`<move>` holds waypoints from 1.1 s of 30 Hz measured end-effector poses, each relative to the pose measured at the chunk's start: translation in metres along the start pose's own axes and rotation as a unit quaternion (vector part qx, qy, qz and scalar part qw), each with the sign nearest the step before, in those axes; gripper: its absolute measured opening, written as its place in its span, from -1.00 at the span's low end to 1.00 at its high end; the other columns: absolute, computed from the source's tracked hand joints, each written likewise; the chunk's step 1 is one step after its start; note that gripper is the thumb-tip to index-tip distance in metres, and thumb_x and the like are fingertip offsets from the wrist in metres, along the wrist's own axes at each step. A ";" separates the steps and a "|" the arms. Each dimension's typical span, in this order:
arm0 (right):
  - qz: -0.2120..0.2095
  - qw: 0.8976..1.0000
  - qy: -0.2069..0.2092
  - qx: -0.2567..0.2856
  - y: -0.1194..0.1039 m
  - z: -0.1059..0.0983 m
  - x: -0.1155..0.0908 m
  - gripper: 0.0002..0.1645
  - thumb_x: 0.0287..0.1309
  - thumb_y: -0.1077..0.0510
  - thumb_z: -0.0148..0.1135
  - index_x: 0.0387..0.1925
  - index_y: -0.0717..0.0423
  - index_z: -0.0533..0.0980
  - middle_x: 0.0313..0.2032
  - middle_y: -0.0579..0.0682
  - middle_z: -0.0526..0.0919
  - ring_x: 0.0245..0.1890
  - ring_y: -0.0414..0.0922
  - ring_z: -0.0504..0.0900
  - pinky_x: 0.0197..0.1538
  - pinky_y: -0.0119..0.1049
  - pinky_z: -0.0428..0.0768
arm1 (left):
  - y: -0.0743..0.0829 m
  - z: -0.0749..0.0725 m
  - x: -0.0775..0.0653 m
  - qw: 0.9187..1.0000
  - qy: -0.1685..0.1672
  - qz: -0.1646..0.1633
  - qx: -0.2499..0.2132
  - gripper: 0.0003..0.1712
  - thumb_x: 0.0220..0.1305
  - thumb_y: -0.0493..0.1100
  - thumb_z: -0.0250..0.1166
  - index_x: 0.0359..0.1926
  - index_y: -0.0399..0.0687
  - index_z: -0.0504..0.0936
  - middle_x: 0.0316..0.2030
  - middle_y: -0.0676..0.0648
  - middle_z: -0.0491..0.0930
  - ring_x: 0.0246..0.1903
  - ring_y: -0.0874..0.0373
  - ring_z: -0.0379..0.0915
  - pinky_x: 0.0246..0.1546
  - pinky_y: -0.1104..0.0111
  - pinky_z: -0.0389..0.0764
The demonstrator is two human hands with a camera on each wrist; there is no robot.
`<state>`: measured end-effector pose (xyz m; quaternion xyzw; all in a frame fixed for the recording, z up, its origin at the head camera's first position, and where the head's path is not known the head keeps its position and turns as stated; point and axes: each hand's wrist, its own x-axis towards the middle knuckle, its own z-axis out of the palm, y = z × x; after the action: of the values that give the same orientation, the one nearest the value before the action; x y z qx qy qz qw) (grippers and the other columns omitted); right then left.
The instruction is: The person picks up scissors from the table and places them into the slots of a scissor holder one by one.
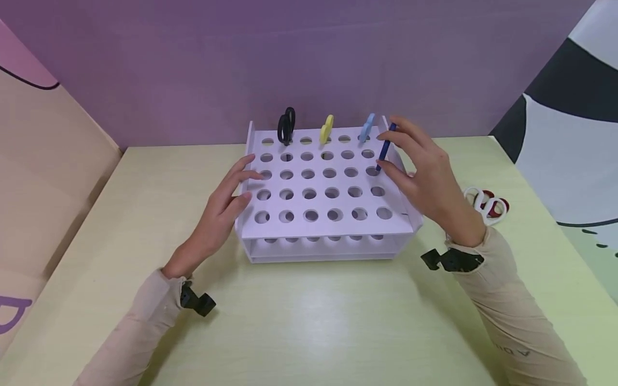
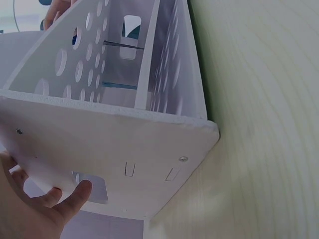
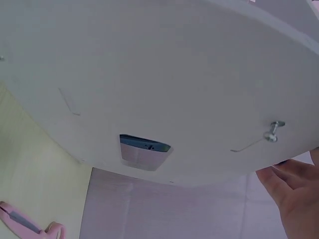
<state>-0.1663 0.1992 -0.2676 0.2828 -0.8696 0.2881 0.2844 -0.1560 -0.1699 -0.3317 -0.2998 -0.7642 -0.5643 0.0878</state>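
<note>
A white rack (image 1: pixel 320 227) with rows of round holes stands mid-table. With fingertips and thumb, my right hand (image 1: pixel 425 171) pinches a dark blue pen (image 1: pixel 385 149) over the rack's right side, tilted, its lower end at a hole in the middle row. On the left, my left hand (image 1: pixel 217 220) rests at the rack's side edge, fingers reaching onto its top; its thumb lies near a cut-out in the side panel (image 2: pixel 109 144). Along the back row stand black-handled scissors (image 1: pixel 286 127), yellow-handled scissors (image 1: pixel 326 130) and a light blue handle (image 1: pixel 367 127), lower parts hidden.
White-handled scissors (image 1: pixel 484 205) and a dark red handle (image 1: pixel 499 206) lie right of the rack, beside my right wrist. Pink scissors (image 3: pixel 30 224) show on the table in the right wrist view. A purple wall (image 1: pixel 309 64) rises behind the rack.
</note>
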 end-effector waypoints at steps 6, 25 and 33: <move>0.026 0.999 -0.039 -0.006 0.001 -0.001 0.000 -0.48 0.11 0.33 0.41 0.13 0.16 0.54 0.37 0.07 0.40 0.33 0.08 0.42 0.25 0.02 0.45 | 0.002 0.001 0.001 1.000 0.000 0.005 -0.005 -0.64 0.47 -0.27 -0.03 0.18 -0.29 0.47 0.51 0.02 0.09 0.45 0.02 0.04 0.04 0.46 0.50; 0.053 0.997 -0.049 0.015 0.004 0.002 0.000 -0.49 0.14 0.19 0.44 0.15 0.16 0.58 0.36 0.13 0.41 0.36 0.10 0.39 0.26 0.08 0.43 | 0.001 0.001 0.001 1.000 0.005 0.000 0.004 -0.64 0.45 -0.25 -0.05 0.16 -0.26 0.48 0.51 0.01 0.10 0.47 0.05 0.00 0.05 0.47 0.49; 0.049 0.996 -0.079 0.016 0.003 0.002 0.001 -0.47 0.19 0.18 0.40 0.20 0.12 0.56 0.37 0.12 0.39 0.38 0.09 0.36 0.26 0.08 0.42 | 0.000 0.002 0.001 1.000 0.005 0.000 -0.006 -0.63 0.46 -0.25 -0.04 0.17 -0.31 0.47 0.51 -0.02 0.10 0.45 0.00 0.05 0.02 0.46 0.53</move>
<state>-0.1696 0.1999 -0.2691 0.2663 -0.8976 0.2918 0.1957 -0.1568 -0.1680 -0.3319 -0.2974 -0.7605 -0.5703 0.0899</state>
